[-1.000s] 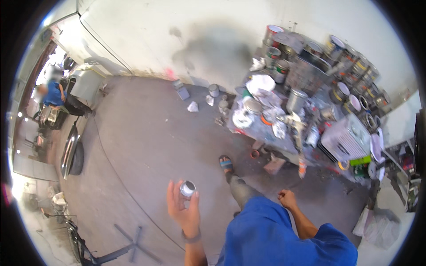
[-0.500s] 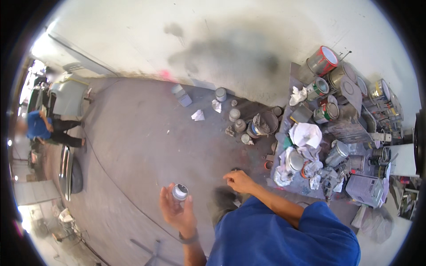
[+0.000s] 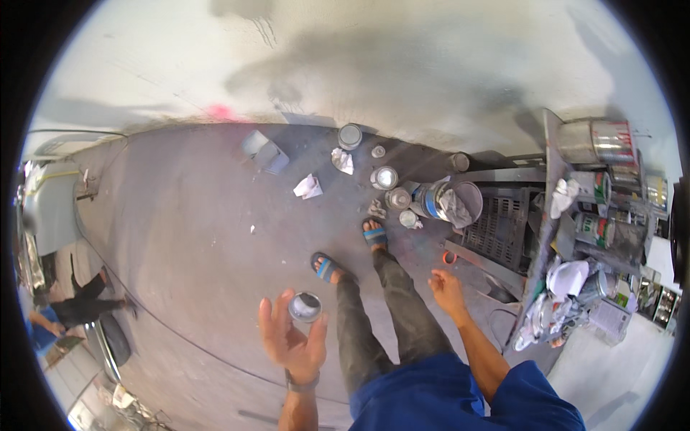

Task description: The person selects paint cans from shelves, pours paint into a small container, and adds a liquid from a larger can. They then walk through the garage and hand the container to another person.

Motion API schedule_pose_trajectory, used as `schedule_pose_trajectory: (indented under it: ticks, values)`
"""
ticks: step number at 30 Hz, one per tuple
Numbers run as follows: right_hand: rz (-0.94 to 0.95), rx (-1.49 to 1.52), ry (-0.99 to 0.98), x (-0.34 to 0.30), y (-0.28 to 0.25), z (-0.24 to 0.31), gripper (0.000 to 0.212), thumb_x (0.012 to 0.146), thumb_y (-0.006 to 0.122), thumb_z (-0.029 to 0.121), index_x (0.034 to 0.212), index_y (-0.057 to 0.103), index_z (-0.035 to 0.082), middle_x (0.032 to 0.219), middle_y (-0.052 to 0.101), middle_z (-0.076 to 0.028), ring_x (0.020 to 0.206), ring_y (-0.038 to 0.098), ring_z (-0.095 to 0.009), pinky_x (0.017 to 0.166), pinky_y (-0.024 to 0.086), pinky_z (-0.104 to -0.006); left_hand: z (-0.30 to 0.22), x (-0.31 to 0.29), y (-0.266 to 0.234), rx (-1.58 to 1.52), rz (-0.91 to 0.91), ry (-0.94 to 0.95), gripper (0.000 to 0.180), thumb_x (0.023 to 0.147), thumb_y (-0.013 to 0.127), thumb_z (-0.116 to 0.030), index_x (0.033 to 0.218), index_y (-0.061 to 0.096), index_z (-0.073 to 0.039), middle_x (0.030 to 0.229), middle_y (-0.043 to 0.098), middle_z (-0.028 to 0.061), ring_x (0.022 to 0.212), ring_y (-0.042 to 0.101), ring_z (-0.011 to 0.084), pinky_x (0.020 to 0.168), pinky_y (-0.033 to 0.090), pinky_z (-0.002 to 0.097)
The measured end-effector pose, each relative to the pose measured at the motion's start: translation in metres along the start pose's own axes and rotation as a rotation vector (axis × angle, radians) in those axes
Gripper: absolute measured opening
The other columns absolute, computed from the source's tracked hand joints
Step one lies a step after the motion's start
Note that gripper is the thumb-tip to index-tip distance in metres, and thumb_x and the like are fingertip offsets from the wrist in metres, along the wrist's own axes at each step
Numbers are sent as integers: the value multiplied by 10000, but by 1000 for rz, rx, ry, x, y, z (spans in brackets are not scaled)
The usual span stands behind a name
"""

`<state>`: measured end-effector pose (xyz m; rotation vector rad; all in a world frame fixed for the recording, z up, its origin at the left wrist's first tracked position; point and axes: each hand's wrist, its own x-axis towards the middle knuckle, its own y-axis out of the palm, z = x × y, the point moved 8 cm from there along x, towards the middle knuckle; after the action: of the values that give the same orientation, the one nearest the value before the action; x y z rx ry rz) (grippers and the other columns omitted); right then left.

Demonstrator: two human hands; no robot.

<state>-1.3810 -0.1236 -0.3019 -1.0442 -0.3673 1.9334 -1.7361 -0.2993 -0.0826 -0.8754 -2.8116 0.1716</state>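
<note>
My left hand (image 3: 291, 334) is closed round a small round metal can (image 3: 305, 307), its top showing silvery grey. Over the floor to the right hangs my right hand (image 3: 447, 291), its fingers loosely curled and nothing visible in them. Beyond my feet, in blue-strapped sandals (image 3: 325, 269), lies a group of paint-smeared cans. Nearest is a small pale can (image 3: 410, 219), beside a larger tipped bucket (image 3: 460, 203) with crumpled paper at its mouth. An orange ring (image 3: 449, 257) lies on the floor near my right hand.
A cluttered bench (image 3: 535, 266) with paint tins (image 3: 596, 140), rags and a rectangular can (image 3: 609, 316) stands at right. A slatted crate (image 3: 496, 223) is underneath. A cable (image 3: 180, 327) crosses the floor. At far left another person (image 3: 79, 309) is near a curved car part (image 3: 104, 348).
My view has swung right and down, bringing my legs and feet into sight. The can stays in my left hand. My right hand has shifted right, nearer the bench.
</note>
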Motion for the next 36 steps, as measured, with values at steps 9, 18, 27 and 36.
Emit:
schedule_pose_trajectory:
  ticks: [9,18,27,36]
  values:
    - [262,-435,-72,-21,80,-20,323,820,716,245,1072,674,46,1087,639,-167,1064,568,-385,951,462,-455,73,60,42,4,16,27,974,715,776,85,1513,221,20,1335,565,224,1122,610,231,944,495,337]
    - [600,-751,82,-39,99,-10,780,878,631,463,1506,349,96,1512,354,-230,1303,442,-457,1074,405,-486,72,67,33,60,65,100,981,707,790,53,1507,223,31,1330,574,244,1207,584,250,1008,466,347]
    - [744,-899,247,-38,109,-3,835,899,576,544,1567,215,194,1551,282,-245,1322,412,-496,1081,386,-534,96,26,-51,134,-152,51,941,737,732,81,1511,197,35,1327,560,258,1108,631,230,875,550,300]
    - [732,-1020,151,-39,125,11,832,912,570,510,1565,198,155,1540,291,-255,1327,405,-501,1095,384,-507,88,-7,-99,159,-317,16,902,777,759,27,1505,227,18,1302,581,241,1088,628,225,901,544,319]
